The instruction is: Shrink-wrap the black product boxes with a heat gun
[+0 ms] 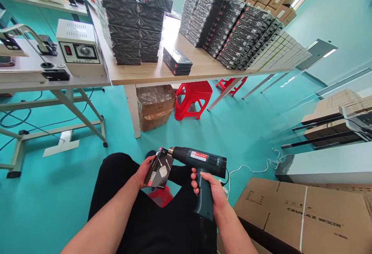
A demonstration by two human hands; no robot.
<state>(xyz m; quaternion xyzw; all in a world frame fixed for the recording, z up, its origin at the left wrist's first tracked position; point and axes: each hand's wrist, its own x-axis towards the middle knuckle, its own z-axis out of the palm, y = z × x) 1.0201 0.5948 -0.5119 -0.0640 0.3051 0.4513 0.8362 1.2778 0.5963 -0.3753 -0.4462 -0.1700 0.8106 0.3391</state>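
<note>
At the lower centre of the frame, the left hand (143, 172) clamps a small black box (159, 168) tilted toward the nozzle of the heat gun (200, 165), which the right hand (210, 188) grips by its handle so that its nozzle nearly touches the box's edge.

So the left hand (143, 173) is gripping a small black box (159, 168) by its left edge. It has red trim along the sides and a white product picture on the face, and it's tilted with the top leaning right. The right hand (211, 191) is wrapped around the handle of a dark green heat gun (200, 169) with a red label, nozzle pointing left, right up against the box's top corner.
</note>
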